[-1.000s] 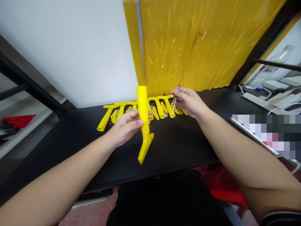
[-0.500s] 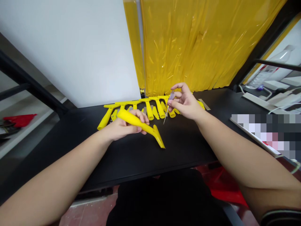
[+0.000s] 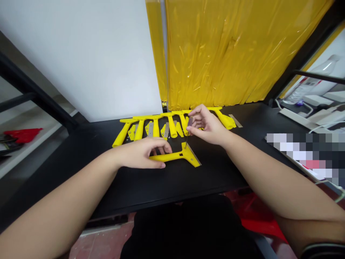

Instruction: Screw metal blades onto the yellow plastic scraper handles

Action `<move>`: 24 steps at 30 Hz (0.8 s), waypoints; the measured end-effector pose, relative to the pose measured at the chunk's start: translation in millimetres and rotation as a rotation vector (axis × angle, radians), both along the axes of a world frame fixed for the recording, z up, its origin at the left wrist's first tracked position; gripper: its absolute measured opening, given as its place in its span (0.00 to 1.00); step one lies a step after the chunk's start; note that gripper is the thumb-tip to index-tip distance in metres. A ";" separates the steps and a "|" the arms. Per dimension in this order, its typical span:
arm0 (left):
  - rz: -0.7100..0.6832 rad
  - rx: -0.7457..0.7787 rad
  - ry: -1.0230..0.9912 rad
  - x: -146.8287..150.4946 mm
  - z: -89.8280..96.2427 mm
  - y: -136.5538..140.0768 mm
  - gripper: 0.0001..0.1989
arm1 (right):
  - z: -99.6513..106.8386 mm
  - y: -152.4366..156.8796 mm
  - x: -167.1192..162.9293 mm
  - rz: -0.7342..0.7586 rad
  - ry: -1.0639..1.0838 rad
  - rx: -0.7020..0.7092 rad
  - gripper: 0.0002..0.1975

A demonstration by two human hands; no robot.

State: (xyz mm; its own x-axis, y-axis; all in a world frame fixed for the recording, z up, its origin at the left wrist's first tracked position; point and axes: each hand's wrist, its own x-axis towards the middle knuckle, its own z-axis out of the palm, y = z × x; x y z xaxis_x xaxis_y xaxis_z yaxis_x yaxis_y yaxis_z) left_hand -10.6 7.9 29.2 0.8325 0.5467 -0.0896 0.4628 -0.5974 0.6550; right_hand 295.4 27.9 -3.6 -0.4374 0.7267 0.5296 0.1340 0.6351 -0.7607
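A yellow scraper (image 3: 172,157) lies low over the black table, its wide head with a metal blade edge pointing right. My left hand (image 3: 145,151) is wrapped round the end of its handle. In my right hand (image 3: 206,126) a screwdriver (image 3: 190,124) stands nearly upright, pinched between thumb and fingers. Its thin shaft reaches down to the scraper's head, with the tip at or close to the upper of two fastening spots. A screw (image 3: 192,159) shows at the lower one. Whether the tip sits in a screw is too small to tell.
Behind my hands runs a row of yellow scraper handles (image 3: 125,133), with yellow plates (image 3: 131,132), metal blades (image 3: 151,128) and small screws among them. A white panel (image 3: 107,64) and yellow plastic sheeting (image 3: 210,54) rise at the black table's (image 3: 129,183) back edge. Shelves flank both sides.
My left hand has turned the scraper and lowered it to the table, head flat and to the right. My right hand has brought the screwdriver down onto the head.
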 end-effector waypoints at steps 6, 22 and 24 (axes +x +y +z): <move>-0.050 0.254 -0.003 20.2 -11.0 -13.2 0.19 | 0.8 -2.7 -0.4 -0.012 -0.004 0.065 0.18; -0.091 0.201 -0.070 22.4 -25.9 -2.3 0.13 | -2.2 -5.8 -6.9 -0.027 -0.058 0.156 0.17; -0.086 0.193 -0.065 22.4 -26.0 -2.7 0.12 | -1.9 -6.3 -7.0 -0.029 -0.053 0.148 0.17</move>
